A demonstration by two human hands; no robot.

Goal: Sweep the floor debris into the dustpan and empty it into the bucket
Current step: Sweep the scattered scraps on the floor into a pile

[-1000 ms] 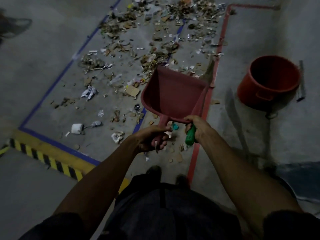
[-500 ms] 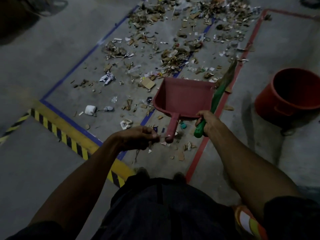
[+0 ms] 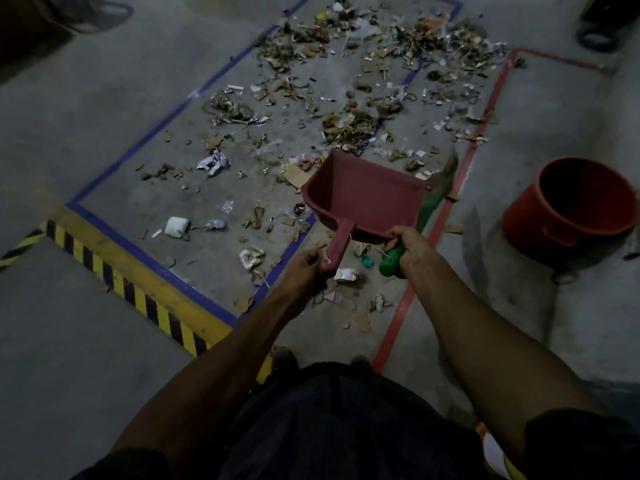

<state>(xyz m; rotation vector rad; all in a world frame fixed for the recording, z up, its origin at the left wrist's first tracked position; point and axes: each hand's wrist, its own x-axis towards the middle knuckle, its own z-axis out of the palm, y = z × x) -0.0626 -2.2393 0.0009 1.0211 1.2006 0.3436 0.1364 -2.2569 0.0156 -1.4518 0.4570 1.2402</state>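
Change: left hand (image 3: 304, 268) is regripping the dustpan (image 3: 363, 202) handle, fingers curled round it.
Right hand (image 3: 408, 245): gripping the broom (image 3: 429, 209) (green handle).
Dustpan: hovering over debris (image 3: 346, 126), bucket (image 3: 568, 206) well right.
Handling: light, stiff plastic, likely; handle-held.

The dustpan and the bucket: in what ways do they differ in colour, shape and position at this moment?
The dustpan is dull red and flat, with a handle; the bucket is brighter orange-red, round and deep. The dustpan is held by the left hand over the debris; the bucket stands on the floor to the right, beyond the red line, untouched. Both look empty, though the bucket's inside is dark.
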